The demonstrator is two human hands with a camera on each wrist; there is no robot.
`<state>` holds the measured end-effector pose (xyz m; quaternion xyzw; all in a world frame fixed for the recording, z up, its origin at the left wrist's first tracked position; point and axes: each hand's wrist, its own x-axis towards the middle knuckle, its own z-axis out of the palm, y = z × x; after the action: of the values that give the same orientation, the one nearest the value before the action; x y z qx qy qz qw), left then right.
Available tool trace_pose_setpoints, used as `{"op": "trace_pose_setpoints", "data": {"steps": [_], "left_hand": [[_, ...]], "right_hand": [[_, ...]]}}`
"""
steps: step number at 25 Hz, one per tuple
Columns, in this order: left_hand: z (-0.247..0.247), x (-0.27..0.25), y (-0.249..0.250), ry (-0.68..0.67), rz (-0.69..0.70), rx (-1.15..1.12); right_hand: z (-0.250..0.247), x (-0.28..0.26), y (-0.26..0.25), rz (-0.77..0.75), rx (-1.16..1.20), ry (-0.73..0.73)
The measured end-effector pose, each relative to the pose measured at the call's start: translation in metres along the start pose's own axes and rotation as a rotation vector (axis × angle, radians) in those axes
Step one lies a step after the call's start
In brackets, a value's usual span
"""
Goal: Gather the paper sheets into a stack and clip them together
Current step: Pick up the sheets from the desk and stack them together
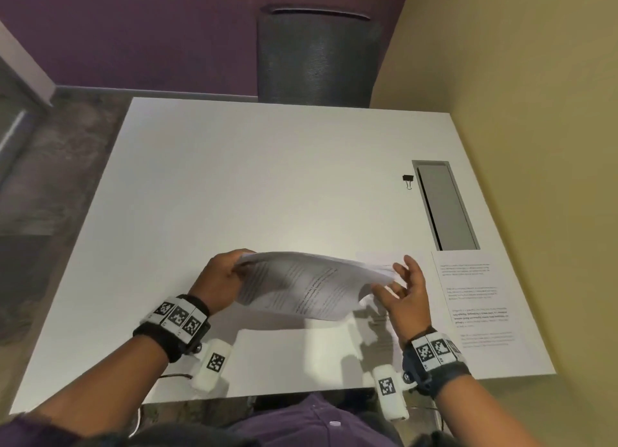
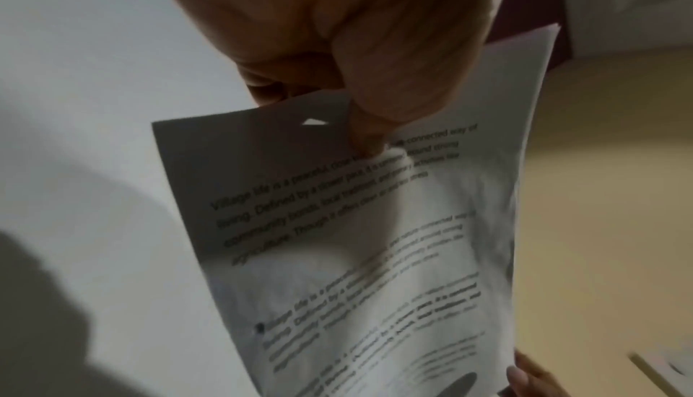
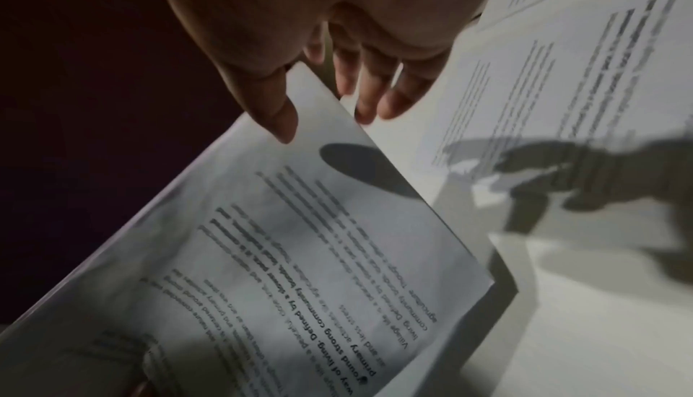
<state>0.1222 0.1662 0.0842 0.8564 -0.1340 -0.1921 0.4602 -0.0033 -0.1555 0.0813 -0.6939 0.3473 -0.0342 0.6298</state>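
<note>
My left hand (image 1: 239, 264) grips the left edge of a curved stack of printed paper sheets (image 1: 311, 284), held above the white table (image 1: 234, 179). In the left wrist view the thumb of that left hand (image 2: 360, 113) presses on the top sheet of the paper stack (image 2: 356, 255). The right hand (image 1: 399, 284) is at the stack's right edge with its fingers spread and straight. In the right wrist view the thumb of the right hand (image 3: 326, 113) lies on the stack's (image 3: 300, 255) corner. A black binder clip (image 1: 408, 180) lies far right on the table.
One printed sheet (image 1: 475, 299) lies flat on the table to the right, also seen as the flat sheet (image 3: 544, 92). A blank-looking sheet (image 1: 277, 346) lies under the stack near the front edge. A grey cable slot (image 1: 446, 205) sits beside the clip. A chair (image 1: 317, 55) stands beyond the table.
</note>
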Motion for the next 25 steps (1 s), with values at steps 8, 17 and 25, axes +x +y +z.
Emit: {"op": "trace_pose_setpoints", "data": {"steps": [8, 17, 25], "left_hand": [[0.076, 0.021, 0.111, -0.131, 0.165, 0.188], [0.168, 0.035, 0.167, 0.404, 0.025, 0.288], [0.192, 0.021, 0.156, -0.080, -0.455, -0.816]], "right_hand": [[-0.086, 0.031, -0.010, -0.716, -0.735, -0.202], [-0.172, 0.064, -0.005, -0.407, -0.433, -0.273], [-0.153, 0.054, -0.022, 0.053, 0.098, -0.258]]}}
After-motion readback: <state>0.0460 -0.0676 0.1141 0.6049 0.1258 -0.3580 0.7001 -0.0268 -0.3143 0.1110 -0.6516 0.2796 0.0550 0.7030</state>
